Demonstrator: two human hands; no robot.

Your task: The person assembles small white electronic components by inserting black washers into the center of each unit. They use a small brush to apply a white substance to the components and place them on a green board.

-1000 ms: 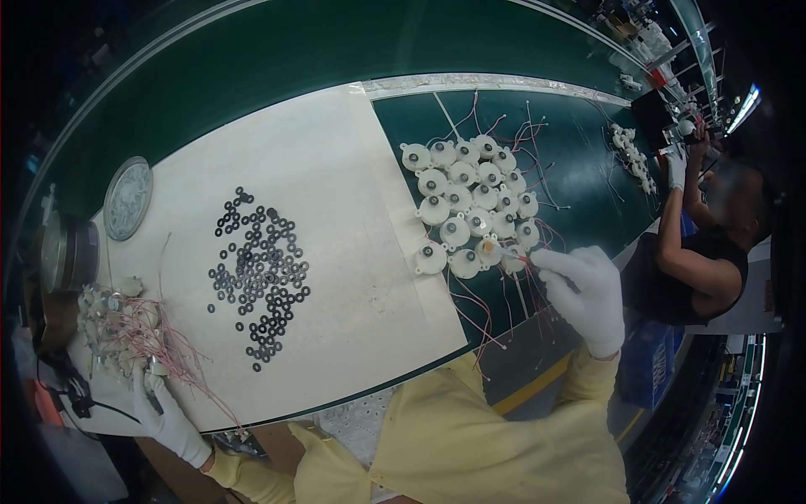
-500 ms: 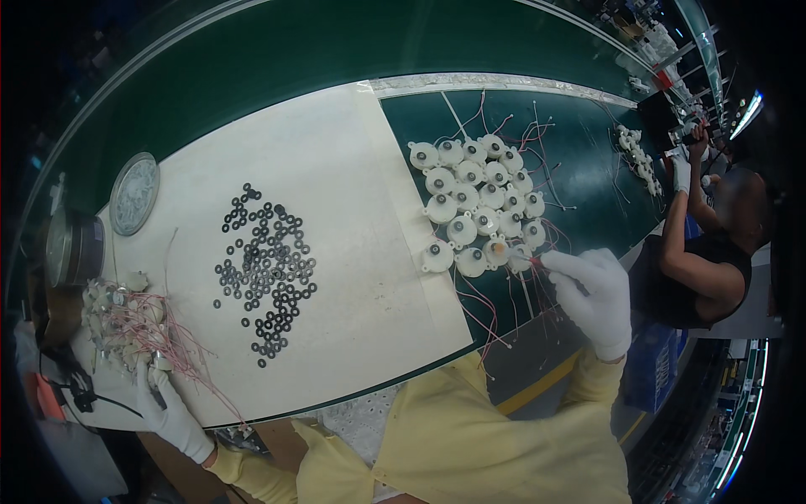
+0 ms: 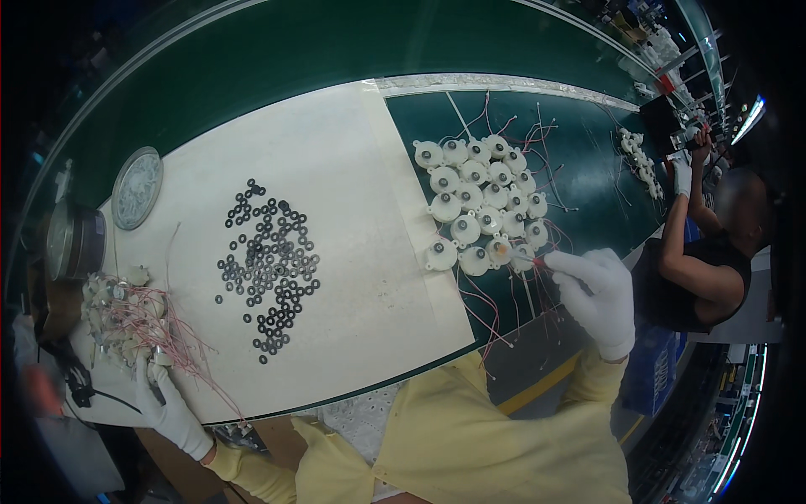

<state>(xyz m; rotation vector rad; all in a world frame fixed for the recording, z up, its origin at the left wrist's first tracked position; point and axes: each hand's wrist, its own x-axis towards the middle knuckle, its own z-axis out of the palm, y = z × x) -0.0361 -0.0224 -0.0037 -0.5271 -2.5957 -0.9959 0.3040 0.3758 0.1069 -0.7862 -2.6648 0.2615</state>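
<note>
My right hand (image 3: 598, 294), in a white glove, pinches a thin red stick-like thing (image 3: 538, 262) whose exact kind I cannot make out. It points at the near right edge of a cluster of round white plastic housings (image 3: 474, 173), most with a dark centre and pink wires. One housing (image 3: 500, 250) there shows an orange spot. At the far left my gloved left hand (image 3: 170, 415) touches the near edge of a heap of white wired parts (image 3: 126, 315). Its fingers are stretched and apart; the fingertips are partly lost against the heap.
Many small black rings (image 3: 269, 269) lie scattered on the white sheet (image 3: 361, 168). A round dish (image 3: 137, 188) of pale pieces and a metal tin (image 3: 75, 241) stand at the left. Across the bench at right, a co-worker (image 3: 714, 252) handles parts near another row of white parts (image 3: 640, 161).
The view has shifted very slightly. Both hands keep nearly the same places, the right one still at the cluster and the left one still at the heap.
</note>
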